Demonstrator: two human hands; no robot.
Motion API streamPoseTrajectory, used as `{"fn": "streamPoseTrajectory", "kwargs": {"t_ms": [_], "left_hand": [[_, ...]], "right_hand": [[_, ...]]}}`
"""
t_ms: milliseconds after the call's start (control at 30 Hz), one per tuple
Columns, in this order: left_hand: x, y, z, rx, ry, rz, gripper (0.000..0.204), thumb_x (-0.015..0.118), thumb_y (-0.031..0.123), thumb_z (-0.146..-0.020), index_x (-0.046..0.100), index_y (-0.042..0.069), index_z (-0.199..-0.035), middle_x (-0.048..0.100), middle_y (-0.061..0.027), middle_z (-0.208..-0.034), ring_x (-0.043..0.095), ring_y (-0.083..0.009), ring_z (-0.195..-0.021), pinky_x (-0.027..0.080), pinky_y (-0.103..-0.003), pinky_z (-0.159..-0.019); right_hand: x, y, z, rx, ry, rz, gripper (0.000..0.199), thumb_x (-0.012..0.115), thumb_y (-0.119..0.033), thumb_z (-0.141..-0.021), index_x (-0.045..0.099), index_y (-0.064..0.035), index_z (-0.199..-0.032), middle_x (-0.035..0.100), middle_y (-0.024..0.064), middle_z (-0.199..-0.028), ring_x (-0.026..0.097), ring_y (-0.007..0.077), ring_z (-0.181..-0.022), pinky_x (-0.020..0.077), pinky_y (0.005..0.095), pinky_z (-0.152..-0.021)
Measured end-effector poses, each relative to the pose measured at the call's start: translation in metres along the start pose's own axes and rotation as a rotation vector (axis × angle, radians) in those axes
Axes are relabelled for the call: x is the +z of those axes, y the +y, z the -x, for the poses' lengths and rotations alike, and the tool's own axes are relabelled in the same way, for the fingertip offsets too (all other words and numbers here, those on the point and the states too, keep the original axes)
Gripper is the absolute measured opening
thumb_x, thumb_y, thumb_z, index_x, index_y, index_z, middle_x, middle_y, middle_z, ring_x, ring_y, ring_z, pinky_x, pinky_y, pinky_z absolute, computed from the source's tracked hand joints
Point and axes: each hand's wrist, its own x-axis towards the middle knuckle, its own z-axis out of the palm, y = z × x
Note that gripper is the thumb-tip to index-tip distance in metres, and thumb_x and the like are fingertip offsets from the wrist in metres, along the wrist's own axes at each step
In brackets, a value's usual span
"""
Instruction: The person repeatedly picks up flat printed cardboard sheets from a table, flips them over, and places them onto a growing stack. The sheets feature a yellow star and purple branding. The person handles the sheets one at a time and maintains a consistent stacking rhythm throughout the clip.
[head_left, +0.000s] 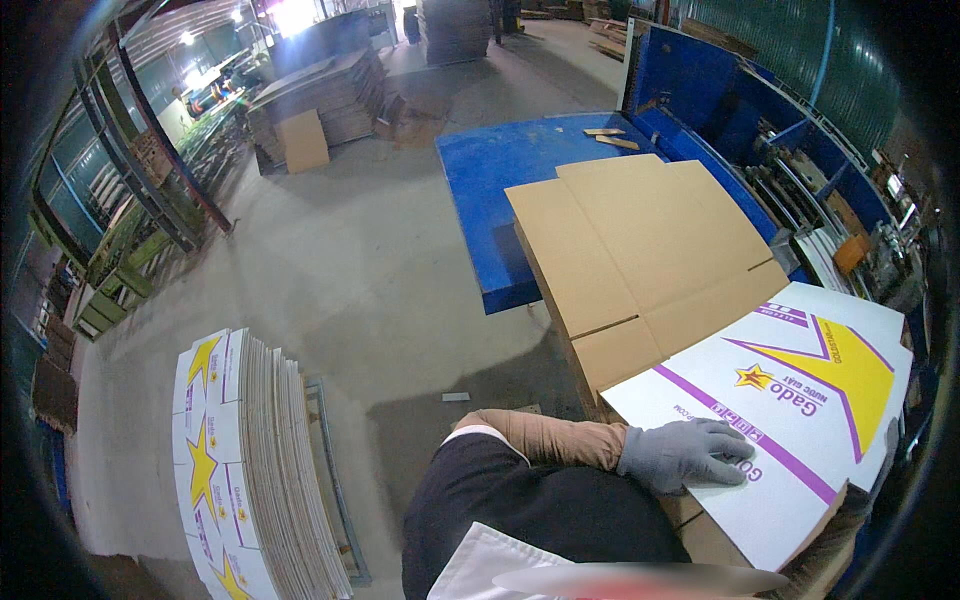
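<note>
My left hand point(687, 455), in a grey glove, lies palm down on a white cardboard sheet point(790, 410) printed with purple stripes and a yellow shape. My right hand is hidden; only its brown sleeve point(838, 535) shows beyond the sheet's lower right edge. The white sheet overlaps a plain brown cardboard sheet point(640, 250), whose far part extends over a blue table point(490, 200). On the floor to my left stands a stack of printed cardboard point(245, 460).
</note>
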Motion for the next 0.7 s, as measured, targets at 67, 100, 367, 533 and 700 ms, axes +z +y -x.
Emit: {"fn": "streamPoseTrajectory", "kwargs": {"t_ms": [67, 100, 367, 533, 700], "left_hand": [[-0.002, -0.001, 0.003, -0.014, 0.013, -0.003, 0.058, 0.064, 0.007, -0.068, 0.05, 0.012, -0.124, 0.041, -0.0196, -0.134, 0.042, -0.0399, -0.122, 0.037, -0.049, -0.1], [-0.004, -0.001, 0.004, -0.028, 0.015, 0.008, 0.057, 0.063, 0.008, -0.069, 0.05, 0.011, -0.124, 0.043, -0.0188, -0.134, 0.043, -0.0392, -0.121, 0.037, -0.049, -0.099], [-0.035, -0.005, 0.015, -0.243, 0.389, -0.237, 0.039, 0.061, 0.004, -0.077, 0.059, 0.003, -0.116, 0.061, -0.0182, -0.116, 0.06, -0.0329, -0.105, 0.046, -0.04, -0.091], [-0.114, -0.036, -0.007, -0.494, 0.772, -0.719, 0.023, 0.072, 0.02, -0.08, 0.068, 0.001, -0.092, 0.069, -0.0124, -0.082, 0.065, -0.0205, -0.067, 0.05, -0.032, -0.059], [-0.164, -0.105, -0.06, -0.451, 0.927, -0.412, 0.02, 0.07, 0.014, -0.082, 0.068, -0.002, -0.095, 0.07, -0.0072, -0.086, 0.062, -0.0121, -0.071, 0.05, -0.029, -0.063]], "right_hand": [[-0.002, -0.001, 0.0, -0.013, 0.011, -0.013, 0.046, 0.041, -0.04, -0.097, 0.053, -0.0051, -0.125, 0.058, 0.0133, -0.117, 0.056, 0.0232, -0.103, 0.0449, 0.0362, -0.089], [-0.003, 0.0, 0.0, -0.023, 0.03, -0.019, 0.046, 0.042, -0.039, -0.097, 0.054, -0.0052, -0.125, 0.058, 0.0133, -0.118, 0.055, 0.0231, -0.104, 0.0445, 0.0364, -0.09], [-0.014, 0.019, 0.138, -0.027, 0.175, -0.001, 0.037, 0.047, -0.029, -0.097, 0.055, -0.0046, -0.123, 0.057, 0.0133, -0.119, 0.052, 0.0251, -0.111, 0.0433, 0.0368, -0.095], [-0.048, 0.072, 0.356, 0.441, 1.418, 1.031, 0.055, 0.054, -0.042, -0.089, 0.05, -0.0011, -0.126, 0.054, 0.0165, -0.125, 0.051, 0.033, -0.113, 0.0432, 0.0399, -0.093], [-0.08, 0.137, 0.529, 0.433, 1.967, 0.408, 0.054, 0.056, -0.042, -0.089, 0.05, 0.0009, -0.122, 0.057, 0.0141, -0.11, 0.055, 0.027, -0.097, 0.0469, 0.0329, -0.083]]}}
